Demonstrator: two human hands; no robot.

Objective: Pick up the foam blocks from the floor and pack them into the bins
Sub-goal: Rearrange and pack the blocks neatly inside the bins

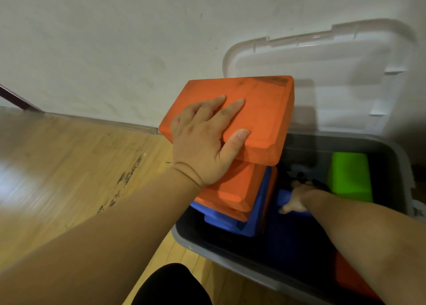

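An orange foam block (260, 111) sits tilted on top of a stack at the left end of the grey bin (230, 256). My left hand (205, 141) lies flat on its top face, fingers and thumb straight, pressing it. Under it are another orange block (232, 189) and blue blocks (232, 224). My right hand (297, 198) reaches deep into the bin and grips a blue block (284, 195) lying low in the dark middle. A green block (350, 178) stands at the bin's far right. Part of an orange block (352, 279) shows under my right forearm.
The bin's clear lid (322, 74) stands open, leaning against the white wall (115, 39) behind it. Wooden floor (69, 166) with dark scuff marks stretches to the left. My dark-clothed knee (170, 286) is at the bottom, near the bin's front corner.
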